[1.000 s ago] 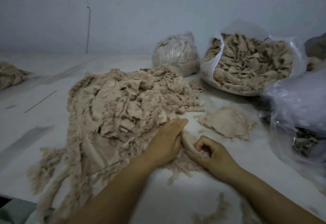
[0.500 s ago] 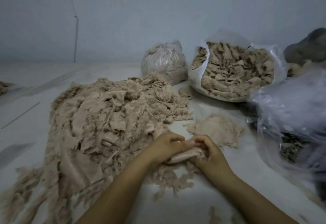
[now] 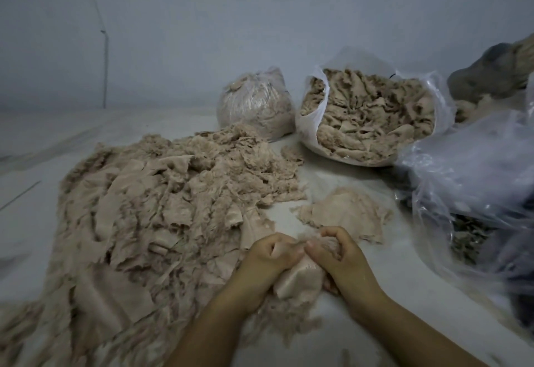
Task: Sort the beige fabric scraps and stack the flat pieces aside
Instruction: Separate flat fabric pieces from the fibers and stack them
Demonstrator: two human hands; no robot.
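Scrap point(image 3: 300, 275) of beige fabric is up off the desk point(image 3: 390, 280), bunched between both hands right at the near edge of the big pile point(image 3: 161, 210). Left hand point(image 3: 268, 257) has its grip curled tight on the scrap's left end, right hand point(image 3: 338, 259) is curled on the fuzzy frayed end, thumbs nearly touching in the middle. Some loose fluff point(image 3: 277, 320) sits on the desk under the wrists. The pile sprawls out to the left and behind the hands, all crumpled bits and stringy edges. Just past the right hand is the small stack point(image 3: 346, 210) of flatter pieces, apart from the pile. Off to the right there's a crinkly clear bag point(image 3: 474, 181). Further back, an open bag point(image 3: 372, 118) stuffed with scraps, and a smaller tied bag point(image 3: 257, 103) beside it, near the wall point(image 3: 260, 20).
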